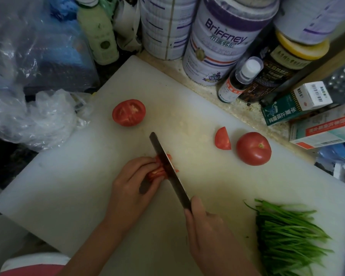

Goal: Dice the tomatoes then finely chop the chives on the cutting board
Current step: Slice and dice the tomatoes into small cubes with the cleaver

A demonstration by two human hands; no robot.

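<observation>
With our left hand (130, 183) curled over the tomato slices (156, 173) mid cutting board (88, 156), fingertips tucked, our right hand (206, 226), fist closed round the knife (168, 170), should rock down slowly.

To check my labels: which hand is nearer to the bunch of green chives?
Right. The right hand, holding the dark knife, is just left of the bunch of green chives. The left hand is farther left, holding the cut red tomato piece.

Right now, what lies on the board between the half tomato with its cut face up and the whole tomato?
In the head view, one tomato wedge lies between the half tomato and the whole tomato, close beside the whole one; the cutting board is otherwise bare there.
</observation>
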